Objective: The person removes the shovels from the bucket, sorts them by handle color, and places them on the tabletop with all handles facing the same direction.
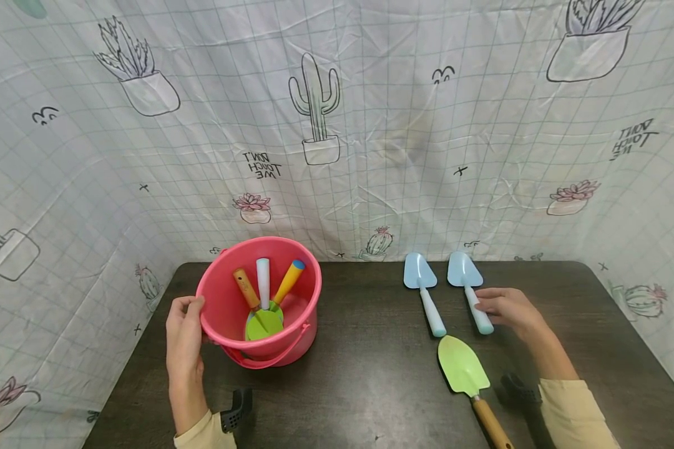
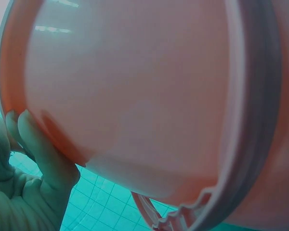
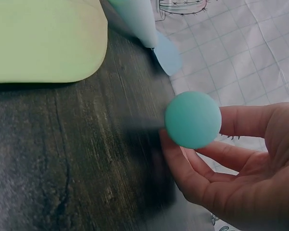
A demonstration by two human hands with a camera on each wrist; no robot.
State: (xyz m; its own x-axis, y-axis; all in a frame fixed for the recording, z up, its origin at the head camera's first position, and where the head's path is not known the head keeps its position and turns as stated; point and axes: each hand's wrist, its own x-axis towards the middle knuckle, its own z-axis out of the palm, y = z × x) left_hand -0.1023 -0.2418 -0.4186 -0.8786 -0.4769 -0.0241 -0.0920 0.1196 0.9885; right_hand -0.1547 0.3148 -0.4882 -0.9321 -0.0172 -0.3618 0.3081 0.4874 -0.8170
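My left hand [image 1: 184, 330] grips the left rim of a pink bucket [image 1: 309, 342], which looks slightly tilted. Inside the bucket lie tools with a wooden handle [image 1: 246, 288], a white handle [image 1: 263, 280] and a yellow, blue-ended handle [image 1: 289, 280]; a green blade [image 1: 265, 323] shows below them. My right hand [image 1: 508, 308] pinches the white handle of a light blue trowel [image 1: 470, 296], its mint end cap [image 3: 192, 119] facing the right wrist camera. To its left lies a similar blue trowel [image 1: 425, 296]. A green trowel with a wooden handle [image 1: 463, 368] lies nearer me.
A dark wooden table [image 1: 365, 374] carries everything. Behind it and at both sides hangs a white gridded cloth [image 1: 393, 125] printed with cacti. The bucket's pink carrying handle [image 1: 281, 355] hangs down at its front.
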